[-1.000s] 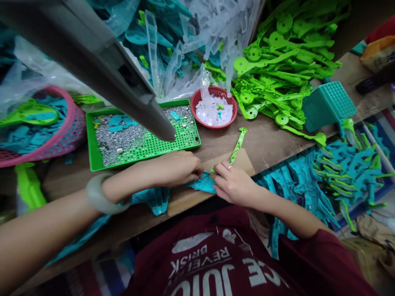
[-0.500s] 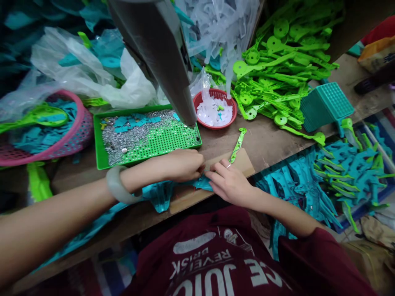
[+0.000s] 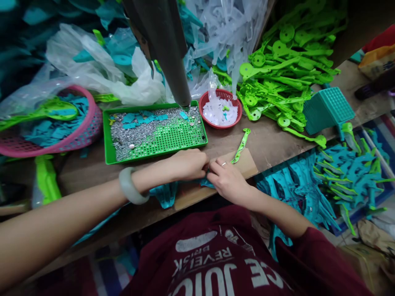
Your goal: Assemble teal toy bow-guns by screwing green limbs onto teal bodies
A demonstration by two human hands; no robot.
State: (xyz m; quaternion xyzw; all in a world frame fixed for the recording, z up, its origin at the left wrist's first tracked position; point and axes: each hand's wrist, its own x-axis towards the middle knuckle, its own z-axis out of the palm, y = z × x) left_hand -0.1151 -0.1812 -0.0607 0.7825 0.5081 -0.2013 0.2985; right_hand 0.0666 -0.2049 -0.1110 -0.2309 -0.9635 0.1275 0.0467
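Observation:
My left hand, with a pale bangle on its wrist, is closed in a fist over a teal plastic part; what its fingers grip is hidden. Beside it, almost touching, my right hand wears a ring and has its fingers curled onto the end of the teal part. The part lies on a light brown board at the table's front edge. A slim bright green plastic piece rests on the board just beyond my right hand.
A green tray holds screws and teal tabs, under a grey powered tool. Near it stand a red basket of white pieces and a pink basket. Green parts pile up behind; teal parts fill the right side.
The view has shifted slightly, so the table things appear further right. Both hands stay close together at the teal part, with little visible movement.

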